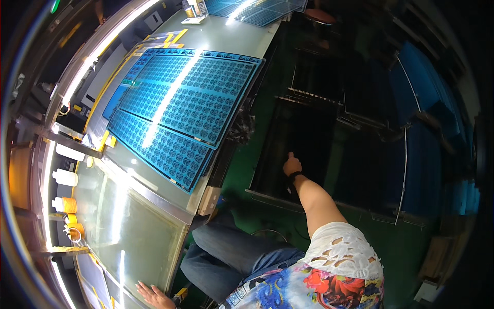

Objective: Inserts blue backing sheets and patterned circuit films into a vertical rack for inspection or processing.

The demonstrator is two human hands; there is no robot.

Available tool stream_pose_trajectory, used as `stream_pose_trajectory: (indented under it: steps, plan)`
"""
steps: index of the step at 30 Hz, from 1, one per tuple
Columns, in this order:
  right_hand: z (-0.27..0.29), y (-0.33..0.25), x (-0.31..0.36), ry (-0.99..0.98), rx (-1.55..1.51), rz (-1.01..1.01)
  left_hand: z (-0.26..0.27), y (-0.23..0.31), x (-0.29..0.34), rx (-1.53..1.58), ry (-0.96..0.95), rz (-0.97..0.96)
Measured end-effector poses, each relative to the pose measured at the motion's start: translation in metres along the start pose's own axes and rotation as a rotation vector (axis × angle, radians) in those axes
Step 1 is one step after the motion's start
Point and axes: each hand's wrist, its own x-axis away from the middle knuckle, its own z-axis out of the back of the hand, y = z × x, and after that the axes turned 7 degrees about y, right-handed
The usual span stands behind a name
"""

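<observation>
My left hand (pixel 154 296) lies with its fingers apart at the near edge of the glass-topped table (pixel 149 226), holding nothing. To the right, my right arm reaches out over a dark rack (pixel 278 198) beside the table. My right hand (pixel 293 166) is mostly curled, with one finger or the thumb pointing up. Shadow hides whether anything is in it. Blue sheets (pixel 177 92) printed with rows of dark round patterns lie overlapped on the table ahead, away from both hands.
White bottles (pixel 65 177) and orange-yellow containers (pixel 66 205) line the table's left side under a bright tube light (pixel 85 77). More blue sheets (pixel 257 11) lie at the far end. Blue panels (pixel 429 87) stand in racks at right. A round red stool (pixel 319 17) is farther off.
</observation>
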Motion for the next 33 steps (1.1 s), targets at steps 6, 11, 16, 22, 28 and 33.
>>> stream_pose_trajectory:
  steps: [6, 11, 16, 22, 28, 33]
  plan:
    - [0.004, -0.031, -0.015, 0.044, 0.034, -0.04, -0.001, 0.001, -0.001, -0.009, 0.01, 0.031]
    - [-0.015, -0.024, -0.044, 0.102, 0.087, -0.073, 0.005, 0.021, -0.004, 0.097, -0.02, 0.057]
    - [-0.032, -0.032, -0.059, -0.13, 0.049, -0.11, 0.011, 0.022, -0.007, 0.059, -0.066, 0.115]
    - [-0.034, -0.024, -0.062, -0.052, 0.058, -0.116, 0.004, 0.017, -0.013, 0.246, -0.112, 0.237]
    - [0.027, -0.038, -0.037, 0.049, 0.047, 0.092, -0.021, -0.03, 0.002, 0.1, -0.004, 0.097]
    - [0.141, -0.05, 0.01, 0.115, -0.122, 0.139, -0.039, -0.042, -0.002, -0.046, 0.045, 0.009]
